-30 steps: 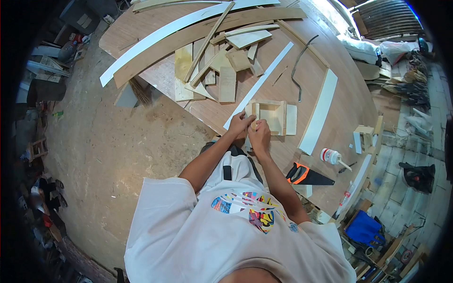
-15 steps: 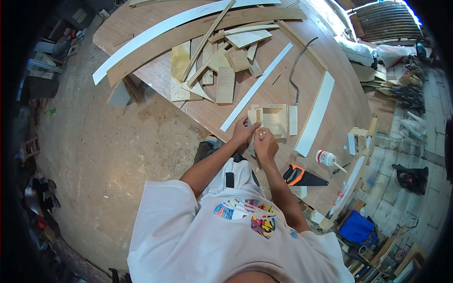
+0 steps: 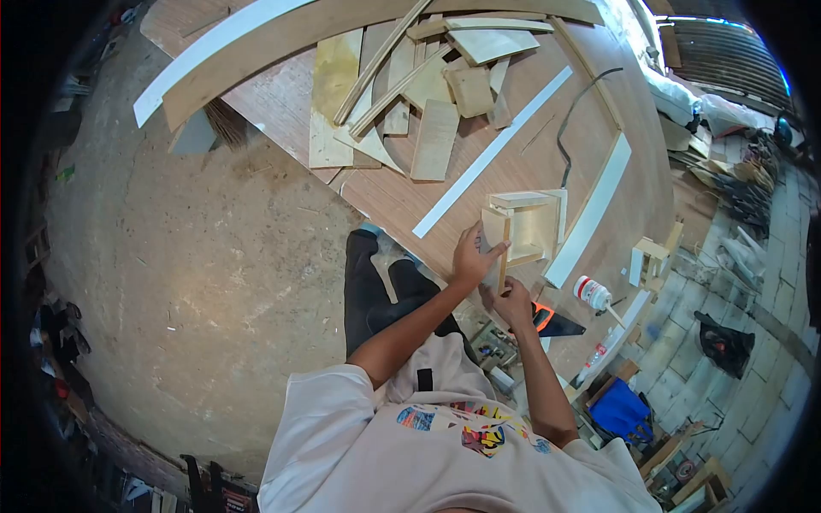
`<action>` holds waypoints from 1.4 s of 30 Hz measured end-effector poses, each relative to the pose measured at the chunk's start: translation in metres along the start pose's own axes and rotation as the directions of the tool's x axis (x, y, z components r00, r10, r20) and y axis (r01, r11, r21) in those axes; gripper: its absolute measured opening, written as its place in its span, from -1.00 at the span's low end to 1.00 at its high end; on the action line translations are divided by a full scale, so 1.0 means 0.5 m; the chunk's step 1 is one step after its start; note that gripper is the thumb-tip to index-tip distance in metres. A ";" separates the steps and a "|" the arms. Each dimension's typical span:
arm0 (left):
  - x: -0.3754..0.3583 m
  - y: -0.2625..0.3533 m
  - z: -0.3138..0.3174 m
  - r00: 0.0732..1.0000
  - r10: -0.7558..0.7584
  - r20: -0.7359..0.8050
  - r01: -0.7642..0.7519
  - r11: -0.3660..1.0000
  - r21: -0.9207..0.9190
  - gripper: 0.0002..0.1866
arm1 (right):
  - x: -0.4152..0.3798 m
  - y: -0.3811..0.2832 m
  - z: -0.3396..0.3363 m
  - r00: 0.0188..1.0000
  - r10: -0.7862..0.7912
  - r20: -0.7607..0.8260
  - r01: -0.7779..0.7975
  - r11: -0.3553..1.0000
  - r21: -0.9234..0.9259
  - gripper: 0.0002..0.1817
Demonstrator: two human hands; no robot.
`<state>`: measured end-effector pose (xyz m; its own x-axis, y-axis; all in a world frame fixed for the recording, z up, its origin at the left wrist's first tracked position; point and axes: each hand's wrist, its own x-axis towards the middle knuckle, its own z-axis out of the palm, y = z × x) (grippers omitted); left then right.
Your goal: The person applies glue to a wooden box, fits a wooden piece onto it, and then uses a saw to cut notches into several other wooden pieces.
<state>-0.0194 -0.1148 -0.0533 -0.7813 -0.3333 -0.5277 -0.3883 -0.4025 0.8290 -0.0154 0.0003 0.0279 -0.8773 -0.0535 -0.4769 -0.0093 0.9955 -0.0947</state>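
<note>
A small wooden panel [image 3: 493,224] stands on edge by the near left side of an open-topped wooden box [image 3: 523,200]. My left hand [image 3: 475,256] grips the panel, thumb over its upper edge. My right hand [image 3: 511,304] is closed at the panel's lower end, its fingertips partly hidden. Whether the panel touches the box wall cannot be made out. Just right of my right hand lies a handsaw [image 3: 558,325] with an orange and black handle. A white glue bottle [image 3: 592,292] with a long nozzle lies farther right.
Wood offcuts [image 3: 436,141] are piled at the back of the table [image 3: 402,201]. A narrow white strip [image 3: 492,154], a wider white board [image 3: 590,214] and a dark bent rod [image 3: 562,137] lie around the box. A blue bag [image 3: 622,410] is at the lower right.
The view has shifted, so the table appears farther up and right. My hands have moved from close together at the box's side to spread apart along the panel, which now stands tilted up.
</note>
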 end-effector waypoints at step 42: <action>0.016 0.013 0.006 0.981 0.165 -0.104 -0.149 0.977 0.149 -0.35 | 0.012 -0.045 0.000 0.994 0.079 -0.075 -0.064 0.981 0.185 -0.72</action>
<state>-0.0296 -0.1175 -0.0516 -0.7794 -0.4825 -0.3997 -0.3361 -0.2163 0.9166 -0.0202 -0.0227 0.0271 -0.9088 0.0312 -0.4160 0.1356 0.9651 -0.2238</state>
